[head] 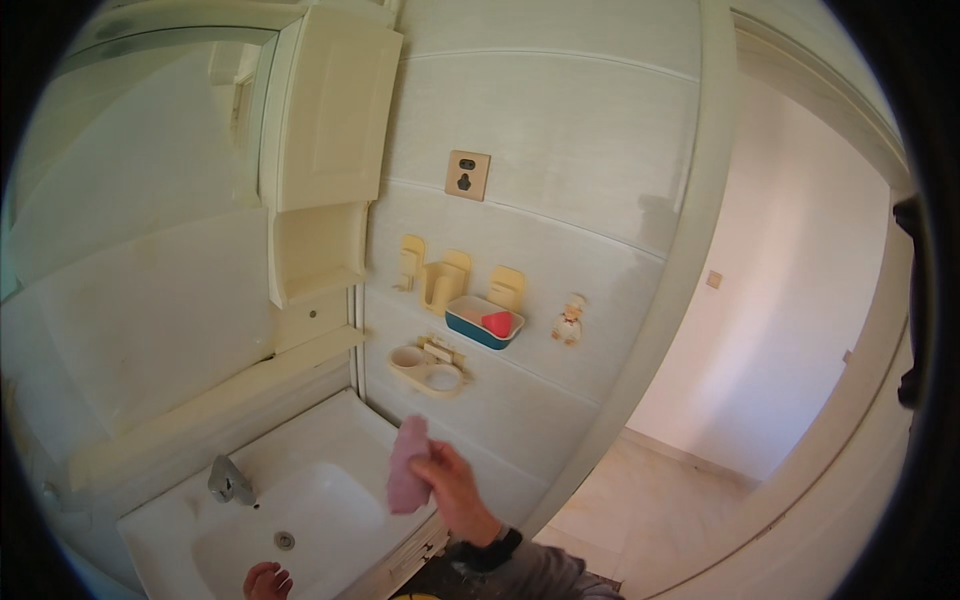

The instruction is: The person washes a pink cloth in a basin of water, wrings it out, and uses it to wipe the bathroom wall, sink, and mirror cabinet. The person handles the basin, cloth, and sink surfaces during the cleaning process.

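A folded pink cloth point(409, 466) is pinched between the thumb and fingers of my right hand point(454, 487), raised over the right rim of the white sink point(322, 510). My left hand point(268, 581) shows only in part at the bottom edge, over the front of the basin, its fingers curled; whether it holds anything is not visible. Behind the basin stands a metal faucet point(229, 480), and the drain point(283, 541) lies between it and my left hand. On the wall above my right hand is a cream double-ring cup holder point(427, 381).
Higher on the tiled wall hang a blue-and-white soap tray point(472, 328) with a red item point(497, 325), yellow holders point(444, 283), a chef figurine point(568, 321) and a socket point(468, 175). A cream cabinet point(337, 112) adjoins the mirror point(142, 225). The doorway stands right.
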`<state>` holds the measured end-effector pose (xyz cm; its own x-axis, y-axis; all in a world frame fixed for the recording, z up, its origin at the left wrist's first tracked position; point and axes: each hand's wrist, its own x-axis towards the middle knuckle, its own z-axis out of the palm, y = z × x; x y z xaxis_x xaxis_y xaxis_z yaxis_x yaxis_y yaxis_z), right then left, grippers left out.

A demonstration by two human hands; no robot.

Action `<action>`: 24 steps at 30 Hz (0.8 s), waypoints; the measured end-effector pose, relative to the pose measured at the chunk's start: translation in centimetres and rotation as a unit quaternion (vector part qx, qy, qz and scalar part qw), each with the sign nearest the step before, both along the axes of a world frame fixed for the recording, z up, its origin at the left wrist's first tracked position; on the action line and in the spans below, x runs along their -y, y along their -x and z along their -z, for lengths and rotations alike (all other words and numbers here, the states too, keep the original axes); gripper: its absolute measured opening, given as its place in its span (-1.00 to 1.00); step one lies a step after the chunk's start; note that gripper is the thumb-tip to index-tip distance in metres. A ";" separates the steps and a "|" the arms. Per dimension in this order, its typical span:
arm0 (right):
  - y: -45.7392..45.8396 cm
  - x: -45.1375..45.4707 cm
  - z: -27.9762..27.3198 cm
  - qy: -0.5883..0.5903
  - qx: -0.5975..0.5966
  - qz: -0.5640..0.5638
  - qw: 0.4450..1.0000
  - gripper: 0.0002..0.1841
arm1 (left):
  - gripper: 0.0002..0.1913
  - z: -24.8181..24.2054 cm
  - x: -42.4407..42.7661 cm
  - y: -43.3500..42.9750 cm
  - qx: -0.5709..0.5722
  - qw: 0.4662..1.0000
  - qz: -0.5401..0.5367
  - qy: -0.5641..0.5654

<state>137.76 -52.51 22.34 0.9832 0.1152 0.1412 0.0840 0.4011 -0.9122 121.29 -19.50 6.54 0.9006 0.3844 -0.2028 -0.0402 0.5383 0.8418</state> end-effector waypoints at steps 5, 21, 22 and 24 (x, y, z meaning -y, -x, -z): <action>-2.4 4.6 -9.9 0.043 0.149 0.224 0.962 -0.67 | -0.76 0.6 -2.6 -0.4 -0.003 1.000 0.011 -0.001; -3.9 20.5 -40.6 0.289 0.412 0.690 0.520 -0.52 | -0.75 0.5 -6.6 -2.3 -0.052 0.998 0.032 -0.016; -4.0 21.1 -41.8 0.306 0.415 0.698 0.496 -0.52 | -0.75 0.6 -6.7 -2.3 -0.047 0.998 0.026 -0.015; -4.3 22.1 -43.8 0.332 0.406 0.715 0.462 -0.53 | -0.75 0.7 -6.6 -2.3 -0.038 0.999 0.012 -0.013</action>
<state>142.08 -74.63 66.15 -0.2256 -0.2874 0.9309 0.2539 -0.9398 -0.2287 123.58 -12.93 5.81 0.8922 0.3683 -0.2614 0.0372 0.5170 0.8552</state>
